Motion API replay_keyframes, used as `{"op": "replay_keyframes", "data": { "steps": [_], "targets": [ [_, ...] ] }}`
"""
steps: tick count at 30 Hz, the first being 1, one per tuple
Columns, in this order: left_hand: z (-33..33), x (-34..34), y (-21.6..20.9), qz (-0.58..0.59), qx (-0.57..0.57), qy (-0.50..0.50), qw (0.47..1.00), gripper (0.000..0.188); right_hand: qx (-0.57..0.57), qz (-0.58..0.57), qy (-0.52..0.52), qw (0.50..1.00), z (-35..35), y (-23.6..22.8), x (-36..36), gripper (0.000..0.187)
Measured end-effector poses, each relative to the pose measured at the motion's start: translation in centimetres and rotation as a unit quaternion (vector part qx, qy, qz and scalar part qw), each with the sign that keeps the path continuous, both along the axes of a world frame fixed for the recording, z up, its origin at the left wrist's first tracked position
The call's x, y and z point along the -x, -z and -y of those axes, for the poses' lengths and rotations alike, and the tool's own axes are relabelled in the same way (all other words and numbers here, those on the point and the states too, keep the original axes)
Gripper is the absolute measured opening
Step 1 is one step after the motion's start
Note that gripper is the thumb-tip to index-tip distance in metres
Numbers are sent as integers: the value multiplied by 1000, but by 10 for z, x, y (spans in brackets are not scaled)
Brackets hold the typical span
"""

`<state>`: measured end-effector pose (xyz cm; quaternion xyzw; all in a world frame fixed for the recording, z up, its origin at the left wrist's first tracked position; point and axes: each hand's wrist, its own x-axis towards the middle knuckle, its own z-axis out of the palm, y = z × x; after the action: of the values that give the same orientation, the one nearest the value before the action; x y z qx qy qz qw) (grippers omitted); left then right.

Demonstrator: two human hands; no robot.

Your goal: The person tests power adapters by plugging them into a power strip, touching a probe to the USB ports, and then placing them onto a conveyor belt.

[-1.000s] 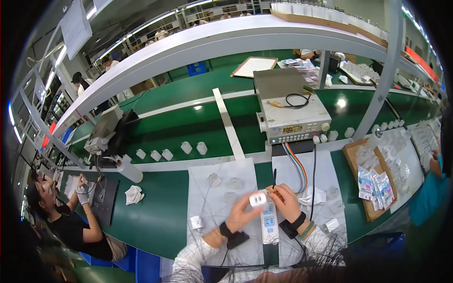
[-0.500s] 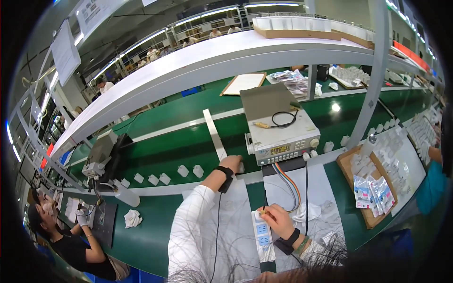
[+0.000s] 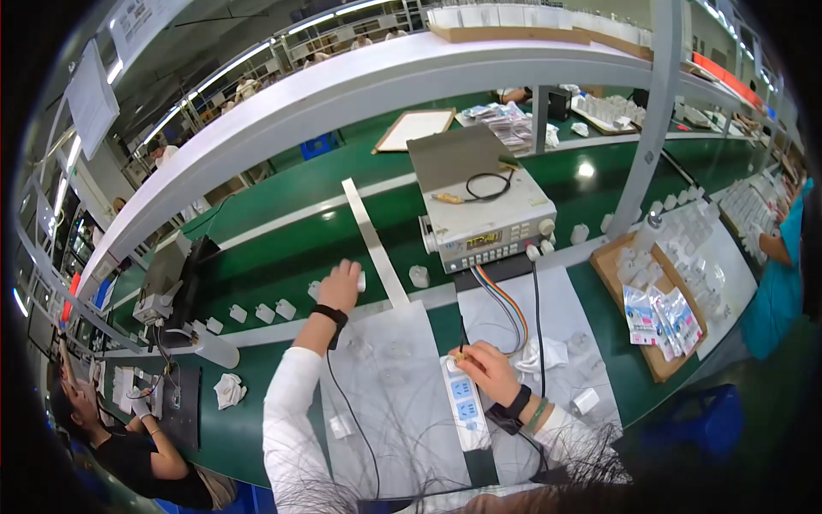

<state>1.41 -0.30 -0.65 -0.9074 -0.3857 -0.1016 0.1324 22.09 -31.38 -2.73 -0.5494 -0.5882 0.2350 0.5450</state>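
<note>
My left hand (image 3: 340,289) is over the green conveyor belt, its fingers closed around a small white power adapter (image 3: 361,281). Another adapter (image 3: 314,290) sits just left of that hand, and one more (image 3: 419,276) stands to its right. My right hand (image 3: 486,372) pinches a brass-coloured connector (image 3: 461,356) at the far end of a white power strip (image 3: 465,409). A black cable rises beside the connector; my fingers partly hide the contact there. Beyond my right hand stands a grey bench meter (image 3: 492,244) with a lit display, a coiled cable lying on top.
White sheets (image 3: 394,403) cover the bench, with a loose adapter (image 3: 586,400) and a crumpled cloth (image 3: 539,353). A cardboard tray (image 3: 668,364) with packets is at right. A shelf (image 3: 342,90) spans overhead. At left, a person (image 3: 154,450) works beside a bottle (image 3: 216,349).
My left hand has left one adapter on the belt and moved left onto another. My right hand stays at the power strip. The whole view has shifted slightly.
</note>
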Motion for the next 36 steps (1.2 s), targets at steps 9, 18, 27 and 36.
{"op": "replay_keyframes", "data": {
  "steps": [9, 18, 27, 36],
  "targets": [
    [240, -9, -16, 338, 516, 99, 781, 47, -19, -17, 5, 1000, -4, 5, 4, 23],
    [280, -22, 9, 209, 315, 197, 905, 46, -26, -23, 5, 999, -6, 10, 3, 27],
    [253, -21, 27, 433, 415, 143, 787, 48, -25, -23, 8, 999, -4, 10, 7, 25],
    [233, -35, 54, 393, 404, 111, 819, 45, -10, -85, -3, 996, 39, -35, 3, 18]
  ]
}}
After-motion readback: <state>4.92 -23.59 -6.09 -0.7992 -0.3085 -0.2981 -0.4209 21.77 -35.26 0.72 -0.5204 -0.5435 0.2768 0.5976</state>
